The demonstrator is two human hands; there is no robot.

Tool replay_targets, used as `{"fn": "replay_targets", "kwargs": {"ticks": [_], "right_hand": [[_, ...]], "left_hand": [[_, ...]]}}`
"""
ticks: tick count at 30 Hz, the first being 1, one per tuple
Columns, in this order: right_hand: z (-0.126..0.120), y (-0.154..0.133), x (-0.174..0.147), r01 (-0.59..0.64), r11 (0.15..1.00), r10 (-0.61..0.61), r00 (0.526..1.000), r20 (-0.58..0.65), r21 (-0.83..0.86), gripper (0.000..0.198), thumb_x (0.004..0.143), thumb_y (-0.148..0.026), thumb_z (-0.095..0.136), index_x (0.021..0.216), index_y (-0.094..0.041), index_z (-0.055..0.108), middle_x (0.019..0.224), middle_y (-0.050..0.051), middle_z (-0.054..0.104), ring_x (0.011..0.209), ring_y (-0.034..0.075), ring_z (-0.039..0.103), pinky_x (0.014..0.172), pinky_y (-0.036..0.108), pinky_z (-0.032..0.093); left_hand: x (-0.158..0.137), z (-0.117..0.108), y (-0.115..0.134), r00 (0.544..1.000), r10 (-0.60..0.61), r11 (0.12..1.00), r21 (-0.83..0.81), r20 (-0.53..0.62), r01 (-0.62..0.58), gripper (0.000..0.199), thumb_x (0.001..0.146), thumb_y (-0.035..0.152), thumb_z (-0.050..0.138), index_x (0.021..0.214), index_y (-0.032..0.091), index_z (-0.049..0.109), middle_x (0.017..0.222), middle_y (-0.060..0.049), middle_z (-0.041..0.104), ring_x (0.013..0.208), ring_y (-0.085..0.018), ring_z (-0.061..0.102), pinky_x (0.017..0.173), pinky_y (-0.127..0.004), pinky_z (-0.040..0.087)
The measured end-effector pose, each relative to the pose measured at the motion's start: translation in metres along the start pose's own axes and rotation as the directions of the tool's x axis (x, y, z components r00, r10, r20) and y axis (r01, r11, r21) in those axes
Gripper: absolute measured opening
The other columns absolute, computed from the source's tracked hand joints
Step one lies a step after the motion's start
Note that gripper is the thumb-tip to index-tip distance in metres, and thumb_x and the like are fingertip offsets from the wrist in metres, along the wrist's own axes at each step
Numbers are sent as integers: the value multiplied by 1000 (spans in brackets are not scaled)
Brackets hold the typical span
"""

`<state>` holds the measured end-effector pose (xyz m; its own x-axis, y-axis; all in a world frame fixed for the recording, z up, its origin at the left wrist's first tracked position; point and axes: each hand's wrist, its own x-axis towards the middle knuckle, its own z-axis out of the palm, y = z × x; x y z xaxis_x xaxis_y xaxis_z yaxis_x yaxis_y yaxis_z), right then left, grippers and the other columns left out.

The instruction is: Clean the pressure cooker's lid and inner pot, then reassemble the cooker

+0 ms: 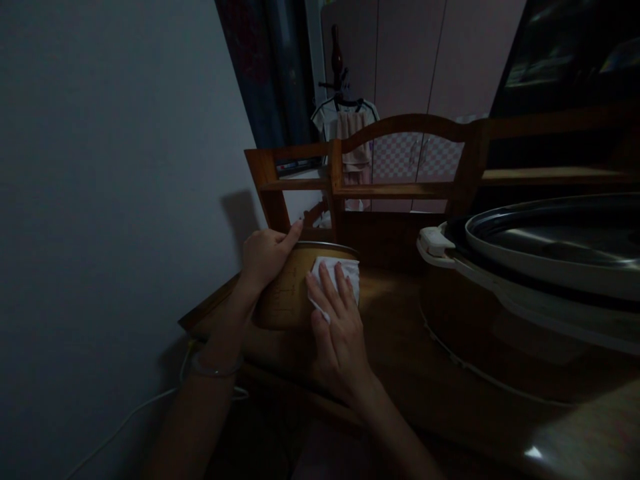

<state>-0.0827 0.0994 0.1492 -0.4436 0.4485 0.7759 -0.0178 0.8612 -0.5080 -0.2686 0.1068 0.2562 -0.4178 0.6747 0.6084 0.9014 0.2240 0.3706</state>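
Note:
A gold-coloured cooking pot (286,291) with a silver rim and fine level markings on its wall is tilted above the wooden tabletop. My left hand (265,257) grips it by the rim at the left, thumb stretched along the edge. Against the pot's right side lies a white cloth (353,272), thin and folded. My right hand (340,313) presses this cloth to the wall, fingers spread over it. Part of the pot is hidden behind the cloth and the right hand.
A large rice cooker (500,340) with its lid raised stands at the right. Along the back of the wooden table (395,347) runs a low shelf frame (395,193). The wall (125,167) is close on the left, with a white cable (135,410) below.

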Motion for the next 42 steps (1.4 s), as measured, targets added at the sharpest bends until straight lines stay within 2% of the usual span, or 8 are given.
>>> {"fn": "replay_targets", "kwargs": {"ticks": [4,10,14,17,23,28,33,42], "right_hand": [[1,1,-1,2,1000,-2,1000,-14,28,55,107,-28,29,161,-33,20,166,-5,20,155,27,8,126,59,13],[-4,4,-6,37,991,-32,999,-40,130,52,107,-23,29,158,-29,34,159,-4,38,153,23,22,126,53,23],[-10,7,-10,73,981,-71,997,-16,181,47,106,-21,32,150,-27,48,156,-2,43,150,23,30,124,52,29],[-11,11,-16,69,978,-66,998,-25,197,47,106,-22,32,149,-27,49,155,-2,45,149,24,33,123,53,31],[-10,18,-38,-19,976,31,998,-51,217,48,107,-24,29,153,-29,44,159,-2,38,150,24,30,125,52,28],[-10,25,-51,-135,942,177,978,-114,306,46,108,-27,28,147,-29,53,156,-1,43,148,24,35,124,49,29],[-8,26,-52,-151,931,219,959,-178,334,46,109,-30,27,145,-30,56,153,-1,48,145,24,39,123,51,30],[-7,27,-51,-211,902,306,928,-213,378,46,109,-35,27,140,-29,60,151,0,50,144,25,41,122,53,31]], "left_hand": [[1,1,0,1000,-5,1000,9,3,5,73,91,73,36,41,21,44,44,0,36,50,-14,39,56,-31,25],[13,4,-8,999,-30,1000,-1,19,30,71,90,72,39,41,22,44,44,-1,37,49,-14,37,55,-31,24],[21,6,-14,998,-53,998,-27,43,55,71,91,72,39,41,22,42,43,0,33,49,-14,36,56,-31,24],[22,7,-14,999,-29,999,-36,44,30,71,90,73,38,41,22,40,44,0,32,49,-14,35,55,-31,23],[25,8,-14,998,-48,999,-14,42,48,71,90,74,38,41,22,40,44,0,32,50,-14,37,56,-31,24],[25,8,-14,998,-55,998,35,35,53,71,91,74,35,42,22,44,46,-2,42,52,-16,42,58,-31,26],[22,8,-8,998,-38,996,83,43,34,73,91,75,32,44,22,47,49,-4,49,56,-17,48,59,-31,27],[23,11,-5,1000,-9,995,97,29,7,74,92,74,32,46,21,53,52,-5,53,54,-16,46,58,-31,26]]}}
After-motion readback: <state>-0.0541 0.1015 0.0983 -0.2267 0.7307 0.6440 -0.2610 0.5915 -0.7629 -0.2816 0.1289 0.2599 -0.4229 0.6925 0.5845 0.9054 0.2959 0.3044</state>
